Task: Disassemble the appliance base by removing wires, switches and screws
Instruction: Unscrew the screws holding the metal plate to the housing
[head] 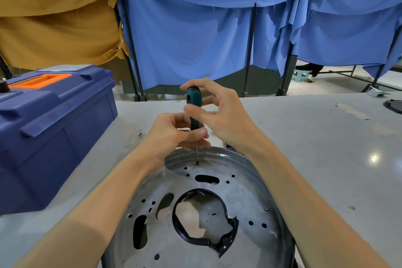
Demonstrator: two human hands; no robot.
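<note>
Both hands on the screwdriver (193, 102), forearms bare, coming in from the bottom corners and meeting over the far edge of the appliance base (241, 193).

Right hand (219, 115): up top, thumb and fingertips pinching the teal-and-black handle, index finger hooked over the end cap. The other fingers are loosely fanned behind it.

Left hand (174, 135): lower, fingers curled round the bottom of the handle where the steel shaft (196, 150) comes out, thumb across the front.

The screwdriver is upright. Its tip is down on the plate just inside the far rim, at a dark spot. Can't tell if that's a screw head or a bare hole.

The base lies flat on the grey table (326, 137), directly in front of the person, its near edge cut off by the frame. It is a round, shiny metal plate with a stepped raised rim. There are lots of small round holes, a few oblong slots, and a big central opening edged by a black ring (226, 209) that is torn and ragged on the lower right. The table surface is visible through the opening. One screw (266, 208) sits in the plate on the right side.

To the left on the table is a blue toolbox (54, 126), shut, with an orange handle (41, 80) recessed in the lid. A pale panel runs along the lid's far edge, any print too small to read.

Behind the table, blue cloth (195, 28) and mustard cloth (54, 17) hang over black frames.
</note>
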